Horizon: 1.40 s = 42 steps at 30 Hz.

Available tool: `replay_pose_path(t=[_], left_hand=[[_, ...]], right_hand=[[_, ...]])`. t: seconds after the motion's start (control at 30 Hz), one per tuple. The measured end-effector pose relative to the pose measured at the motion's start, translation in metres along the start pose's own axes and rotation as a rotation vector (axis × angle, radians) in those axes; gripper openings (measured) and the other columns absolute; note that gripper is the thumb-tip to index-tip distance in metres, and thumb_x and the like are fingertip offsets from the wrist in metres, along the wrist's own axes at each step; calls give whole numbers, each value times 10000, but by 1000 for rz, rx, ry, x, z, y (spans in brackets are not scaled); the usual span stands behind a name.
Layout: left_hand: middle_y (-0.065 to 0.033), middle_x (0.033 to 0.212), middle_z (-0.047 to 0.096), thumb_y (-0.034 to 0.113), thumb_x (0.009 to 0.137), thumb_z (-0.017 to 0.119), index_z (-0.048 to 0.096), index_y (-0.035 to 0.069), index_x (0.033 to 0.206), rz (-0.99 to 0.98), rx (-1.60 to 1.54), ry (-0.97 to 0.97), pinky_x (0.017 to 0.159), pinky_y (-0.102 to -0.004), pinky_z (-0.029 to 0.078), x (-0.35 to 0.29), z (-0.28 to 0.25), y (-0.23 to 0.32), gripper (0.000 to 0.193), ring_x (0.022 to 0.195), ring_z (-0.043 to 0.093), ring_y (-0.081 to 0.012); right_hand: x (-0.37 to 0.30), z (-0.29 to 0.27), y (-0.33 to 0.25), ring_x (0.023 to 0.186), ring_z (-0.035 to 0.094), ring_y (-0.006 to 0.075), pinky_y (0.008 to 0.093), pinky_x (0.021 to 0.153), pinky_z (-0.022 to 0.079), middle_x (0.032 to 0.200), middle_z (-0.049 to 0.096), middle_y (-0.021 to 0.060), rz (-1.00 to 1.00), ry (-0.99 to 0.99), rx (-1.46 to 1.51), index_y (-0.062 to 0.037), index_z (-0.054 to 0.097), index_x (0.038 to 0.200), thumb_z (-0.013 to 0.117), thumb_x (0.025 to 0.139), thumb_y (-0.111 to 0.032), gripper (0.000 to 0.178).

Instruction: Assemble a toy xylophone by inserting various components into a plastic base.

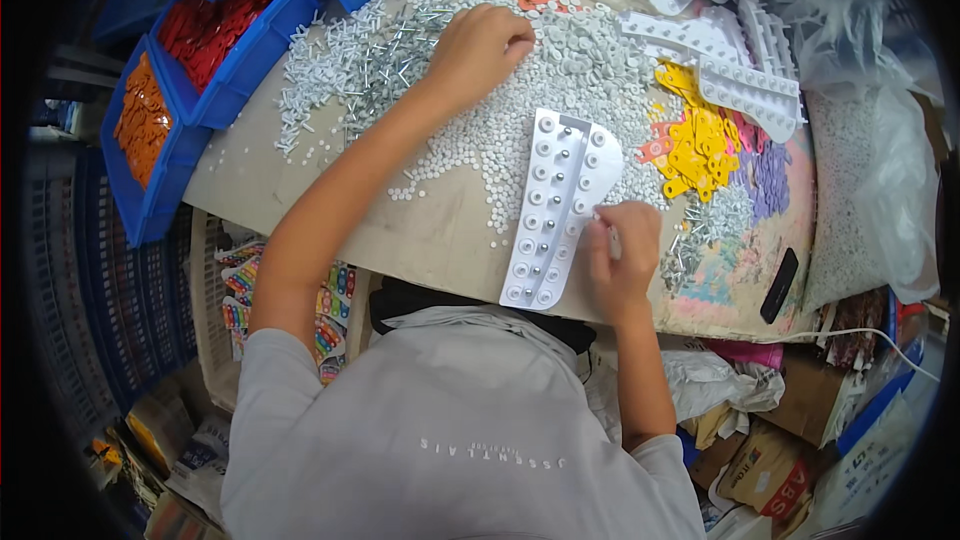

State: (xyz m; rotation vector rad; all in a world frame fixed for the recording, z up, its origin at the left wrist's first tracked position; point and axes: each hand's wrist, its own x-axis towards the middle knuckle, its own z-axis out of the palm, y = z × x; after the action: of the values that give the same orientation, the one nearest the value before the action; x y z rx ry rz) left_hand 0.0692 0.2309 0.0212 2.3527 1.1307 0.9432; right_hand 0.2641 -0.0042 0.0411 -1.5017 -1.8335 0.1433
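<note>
A white plastic holder (533, 208) with rows of round seats lies at the table's front edge in front of me. White ring-like pieces sit in its outer rows, and shiny metal studs stand along its middle channel. My right hand (630, 250) is at its right edge, thumb and fingers bent together beside a seat; whatever they pinch is too small to make out. Farther off, my left hand (482, 52) is curled over the heap of small white round pieces (590, 50), next to the loose metal pins (400, 50). Its fingertips are partly hidden.
Blue bins (250, 45) of red, orange and green parts line the left. Yellow tags (700, 150), purple tags (768, 180) and more white holders (745, 90) lie to the right. A black phone-like object (779, 285) and a clear bag of white pieces (860, 200) are at the far right.
</note>
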Motion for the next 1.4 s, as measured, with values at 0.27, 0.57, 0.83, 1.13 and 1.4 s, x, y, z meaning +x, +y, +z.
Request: replay_pose_path(t=[0.27,0.57,0.83,1.13,1.4], left_hand=[[-101,878,702,203,829,719,750,70,892,-104,109,-158,827,-435,493,30,19,-27,150,883,650,-297],[-89,785,714,144,852,676,749,59,907,-140,-9,-111,726,-367,515,24,17,-22,125,750,681,-236],[2,793,703,157,922,678,713,28,969,-225,-757,-145,648,-252,474,-28,-22,53,142,744,630,-63],[-24,881,691,117,879,712,709,52,934,-280,-711,-448,732,-309,481,-135,-35,93,85,838,624,-134],[-43,862,641,86,827,737,729,66,924,-101,-533,-349,810,-357,474,-157,-21,101,100,884,601,-229]], right_hand=[[81,7,61,815,608,264,375,752,476,823,661,117,296,117,2,-11,674,940,674,880,-60,78],[112,38,93,725,625,266,388,695,493,763,677,123,387,-90,-44,-7,686,869,734,825,-110,122],[100,46,100,694,609,275,399,687,483,752,666,126,306,-19,-58,1,645,832,727,834,-94,125],[43,-24,7,838,600,185,321,802,446,878,660,64,418,-47,177,-4,652,948,697,881,-83,113],[-8,-23,-31,934,570,250,345,842,456,903,657,94,504,-326,328,6,675,915,692,857,-41,76]])
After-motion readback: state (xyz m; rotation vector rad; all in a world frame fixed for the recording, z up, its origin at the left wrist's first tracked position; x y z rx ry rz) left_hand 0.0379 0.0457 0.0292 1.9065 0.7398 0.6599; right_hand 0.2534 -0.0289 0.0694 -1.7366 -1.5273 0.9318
